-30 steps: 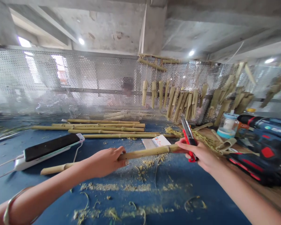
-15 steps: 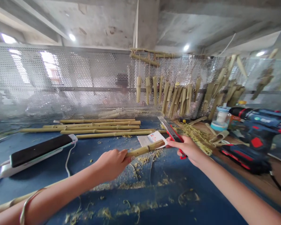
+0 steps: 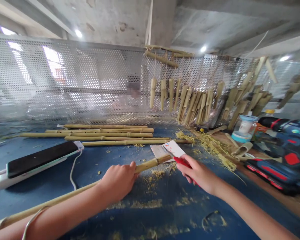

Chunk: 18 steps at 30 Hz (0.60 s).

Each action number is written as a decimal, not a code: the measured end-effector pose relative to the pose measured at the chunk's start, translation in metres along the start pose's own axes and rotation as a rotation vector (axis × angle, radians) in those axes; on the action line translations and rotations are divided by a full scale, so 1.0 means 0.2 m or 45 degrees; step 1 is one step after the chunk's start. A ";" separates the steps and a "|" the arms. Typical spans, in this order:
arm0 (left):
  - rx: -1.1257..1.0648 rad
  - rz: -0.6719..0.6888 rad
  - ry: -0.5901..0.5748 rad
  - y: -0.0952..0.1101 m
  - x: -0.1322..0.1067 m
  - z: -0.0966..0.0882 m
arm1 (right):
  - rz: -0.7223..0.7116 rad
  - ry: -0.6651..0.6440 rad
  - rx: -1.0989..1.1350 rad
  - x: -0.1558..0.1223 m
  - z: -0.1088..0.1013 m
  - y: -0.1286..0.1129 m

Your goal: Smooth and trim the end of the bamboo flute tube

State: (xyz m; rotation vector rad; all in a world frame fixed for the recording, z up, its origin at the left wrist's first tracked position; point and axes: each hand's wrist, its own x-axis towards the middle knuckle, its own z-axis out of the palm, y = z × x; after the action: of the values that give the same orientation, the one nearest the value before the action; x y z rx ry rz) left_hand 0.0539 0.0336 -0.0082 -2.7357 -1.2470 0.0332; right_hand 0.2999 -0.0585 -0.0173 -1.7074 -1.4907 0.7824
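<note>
A long bamboo stick (image 3: 150, 164) is wrapped in the fingers of my left hand (image 3: 120, 181); its tip points up and to the right, and its rear runs back under my forearm to the lower left. My right hand (image 3: 196, 171) is closed around the red handle of a utility knife (image 3: 181, 161). The knife's blade angles up and left, at or just above the bamboo's far tip; whether it touches I cannot tell. Behind the tip a white printed booklet (image 3: 175, 149) lies on the blue tabletop (image 3: 95, 213), partly covered by the bamboo and blade.
Several bamboo sticks (image 3: 110, 135) lie along the back. A phone on a white power bank (image 3: 42, 160) with cables sits left. At right are a cordless drill (image 3: 287, 143), a plastic bottle (image 3: 243, 131) and shavings (image 3: 221, 150). Bamboo pieces (image 3: 192, 103) hang before a perforated metal screen (image 3: 90, 83).
The knife has turned from upright with its blade raised to a flatter angle, its blade now by the bamboo's tip. My view has shifted slightly left. My left hand still grips the bamboo.
</note>
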 end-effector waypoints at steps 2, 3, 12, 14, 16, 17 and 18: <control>-0.010 0.008 -0.009 0.00 0.00 0.02 | 0.034 -0.009 -0.173 -0.03 0.02 0.01; -0.019 0.017 -0.011 0.00 0.00 0.03 | 0.046 -0.020 -0.254 -0.05 0.04 0.01; -0.095 0.062 -0.017 -0.04 0.02 0.05 | -0.008 0.028 -0.651 -0.07 0.18 -0.02; -0.095 0.078 -0.021 -0.04 0.03 0.06 | -0.009 0.045 -0.674 -0.06 0.19 -0.02; -0.093 0.092 -0.016 -0.04 0.03 0.06 | 0.007 0.042 -0.684 -0.06 0.19 -0.02; -0.092 0.099 -0.010 -0.04 0.03 0.06 | 0.017 0.052 -0.695 -0.06 0.18 -0.01; -0.090 0.101 -0.002 -0.04 0.03 0.06 | 0.026 0.067 -0.709 -0.05 0.17 0.00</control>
State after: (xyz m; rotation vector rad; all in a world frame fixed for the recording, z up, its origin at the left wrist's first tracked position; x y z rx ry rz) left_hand 0.0510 0.0441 -0.0190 -2.8449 -1.1607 -0.0009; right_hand 0.2705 -0.0645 -0.0360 -2.1242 -1.7641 0.3378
